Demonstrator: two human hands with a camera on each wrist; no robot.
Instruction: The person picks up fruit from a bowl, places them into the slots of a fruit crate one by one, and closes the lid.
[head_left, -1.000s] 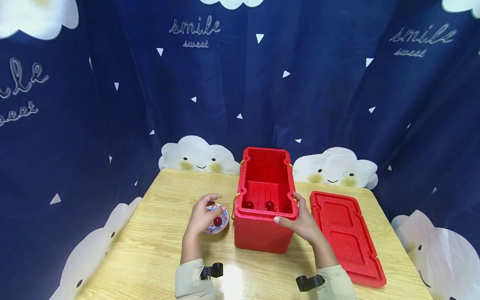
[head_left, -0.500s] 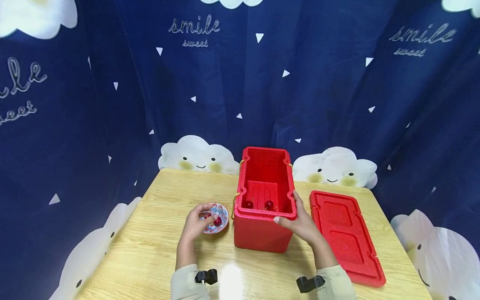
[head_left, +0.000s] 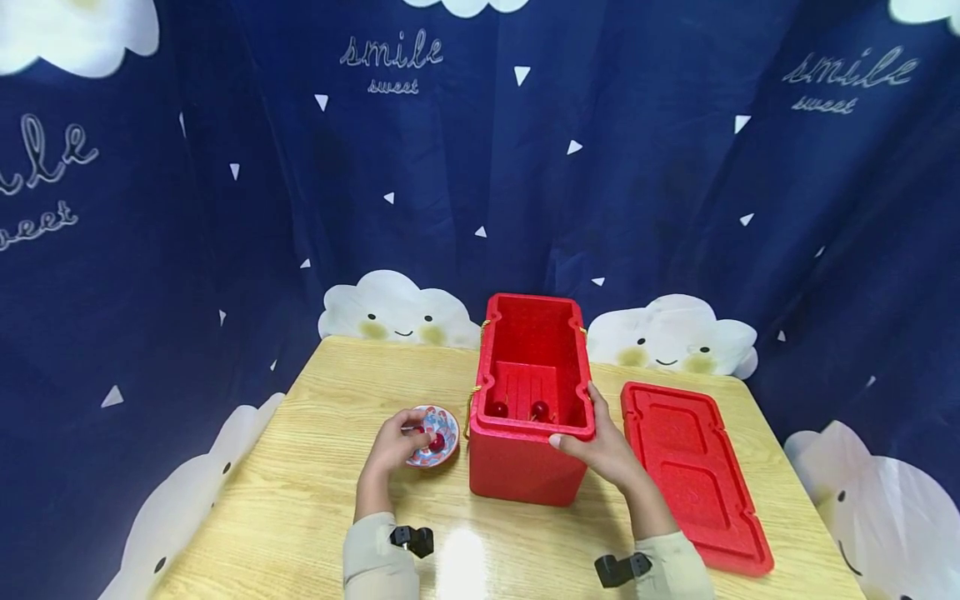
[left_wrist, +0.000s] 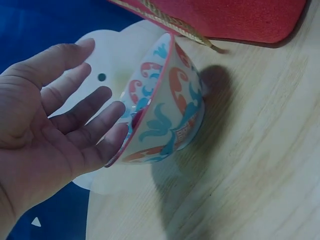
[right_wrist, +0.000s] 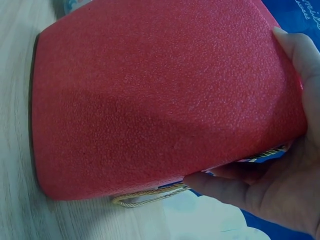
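Note:
My left hand (head_left: 392, 443) reaches over a small patterned bowl (head_left: 448, 425), left of a red foam box (head_left: 527, 467). In the left wrist view its fingers are loosely bent at the rim of the bowl (left_wrist: 172, 107), with nothing visible between them. Cherries lie in the bowl; one cherry (head_left: 437, 443) shows beside the thumb, and another is partly behind the fingers. My right hand (head_left: 603, 446) grips the box at its near right corner, thumb over the front rim and fingers along the side. Inside the box are a cherry (head_left: 498, 409) and a second cherry (head_left: 539, 410).
A red lid (head_left: 693, 475) lies on the wooden table (head_left: 300, 492), right of the box. Yellow cord handles (head_left: 470, 408) hang at the box's sides. A dark blue curtain (head_left: 480, 167) with clouds surrounds the table.
My left hand has shifted left and down to the bowl, its fingers now lower at the cherries. The right hand keeps its grip on the box.

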